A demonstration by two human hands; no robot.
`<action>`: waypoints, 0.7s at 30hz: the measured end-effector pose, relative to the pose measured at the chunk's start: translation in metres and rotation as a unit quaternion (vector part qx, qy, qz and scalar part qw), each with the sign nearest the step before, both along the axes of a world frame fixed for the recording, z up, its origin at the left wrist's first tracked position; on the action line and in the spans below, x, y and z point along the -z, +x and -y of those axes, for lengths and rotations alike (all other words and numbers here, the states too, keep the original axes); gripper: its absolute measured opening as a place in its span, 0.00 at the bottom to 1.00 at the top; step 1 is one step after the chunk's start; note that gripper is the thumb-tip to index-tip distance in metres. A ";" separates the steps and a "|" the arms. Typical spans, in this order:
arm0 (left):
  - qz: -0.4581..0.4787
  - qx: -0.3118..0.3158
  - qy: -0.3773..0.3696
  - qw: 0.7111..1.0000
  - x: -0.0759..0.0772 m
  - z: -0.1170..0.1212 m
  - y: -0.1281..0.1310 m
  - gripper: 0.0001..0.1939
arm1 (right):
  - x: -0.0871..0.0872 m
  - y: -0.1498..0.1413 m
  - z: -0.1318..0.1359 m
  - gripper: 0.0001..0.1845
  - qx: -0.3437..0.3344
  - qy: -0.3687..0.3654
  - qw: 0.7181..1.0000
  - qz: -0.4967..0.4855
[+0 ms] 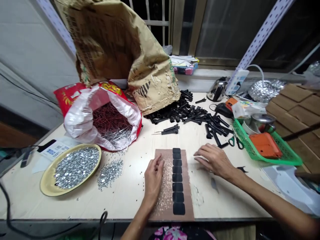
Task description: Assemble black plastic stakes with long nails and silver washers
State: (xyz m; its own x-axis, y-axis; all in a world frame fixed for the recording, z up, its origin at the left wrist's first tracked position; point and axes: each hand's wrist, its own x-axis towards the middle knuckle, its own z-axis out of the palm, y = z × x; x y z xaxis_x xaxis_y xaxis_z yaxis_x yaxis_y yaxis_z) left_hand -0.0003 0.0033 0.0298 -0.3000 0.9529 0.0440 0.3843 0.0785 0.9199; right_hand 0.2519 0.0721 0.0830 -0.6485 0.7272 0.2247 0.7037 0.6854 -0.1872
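A brown sheet (pixel 189 186) lies flat near the table's front edge, with a column of several black rounded-square pieces (pixel 178 178) on it. Pale specks are scattered across its left half. My left hand (pixel 153 175) rests on the left edge of this sheet, fingers loosely bent and thumb apart, with nothing visible in them. To the right of the sheet is my right hand (pixel 213 159), its fingers stretched toward the black column and spread, holding nothing that I can see. Beyond the sheet lie a few black-handled pieces with thin metal shafts (pixel 170 130).
At left, a yellow dish (pixel 45 186) holds metal washers beside a loose washer pile (pixel 110 173). A red-and-white sack (pixel 82 113) of thin rods and a torn paper sack (pixel 152 76) stand behind. Black handles (pixel 192 113), scissors (pixel 236 141) and a green basket (pixel 272 162) are at right.
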 end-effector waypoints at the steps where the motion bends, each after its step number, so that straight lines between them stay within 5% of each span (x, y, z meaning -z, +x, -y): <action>1: 0.002 0.002 0.003 1.000 -0.001 0.001 0.001 0.19 | -0.001 -0.019 -0.016 0.12 -0.008 0.010 1.000 -0.012; 4: -0.015 0.000 0.023 1.000 -0.007 0.007 -0.005 0.17 | 0.007 -0.083 -0.070 0.14 -0.015 0.032 0.999 -0.003; 8: -0.139 -0.064 0.067 0.986 -0.013 0.016 -0.048 0.15 | 0.030 -0.145 -0.125 0.15 -0.021 0.008 0.988 0.156; 14: -0.383 -0.156 0.015 0.910 -0.007 0.029 -0.130 0.15 | 0.042 -0.151 -0.150 0.16 -0.050 -0.014 0.974 0.220; 21: -0.487 -0.093 -0.044 0.867 -0.001 0.018 -0.135 0.13 | 0.045 -0.153 -0.152 0.13 -0.043 -0.008 0.973 0.227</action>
